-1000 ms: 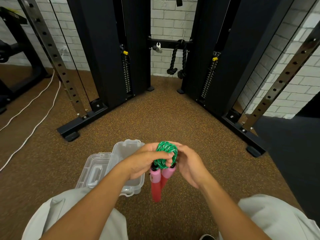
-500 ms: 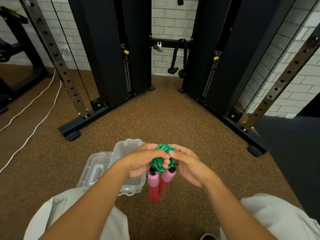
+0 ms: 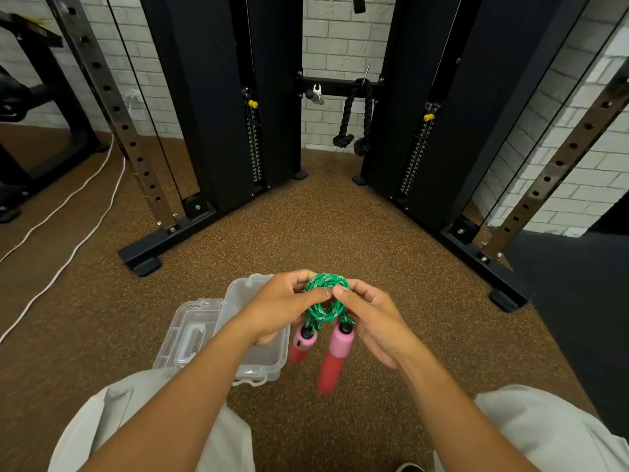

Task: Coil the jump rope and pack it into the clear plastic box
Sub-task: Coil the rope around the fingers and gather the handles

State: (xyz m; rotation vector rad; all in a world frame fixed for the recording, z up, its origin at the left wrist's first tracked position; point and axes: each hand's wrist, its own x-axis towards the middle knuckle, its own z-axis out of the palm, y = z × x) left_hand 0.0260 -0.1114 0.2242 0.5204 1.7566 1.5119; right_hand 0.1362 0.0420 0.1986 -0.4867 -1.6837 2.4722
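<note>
The jump rope (image 3: 325, 301) is a green patterned cord wound into a small tight coil, with two pink and red handles (image 3: 335, 352) dangling below it, spread apart. My left hand (image 3: 282, 301) and my right hand (image 3: 372, 315) pinch the coil from either side, thumbs meeting at its front. The clear plastic box (image 3: 262, 359) sits open on the floor below and left of my left hand, its hinged lid (image 3: 185, 332) lying flat to the left. My left forearm covers part of the box.
The floor is brown speckled rubber. Black cable machine columns (image 3: 218, 107) and base feet (image 3: 143, 260) stand ahead on both sides. A black rope attachment (image 3: 354, 117) hangs at the back wall. White cables (image 3: 68, 206) trail along the floor at left. My knees are at the bottom.
The coil has turned in my hands and the two handles have swung apart below it. My fingers have shifted so both thumbs press at the coil's front.
</note>
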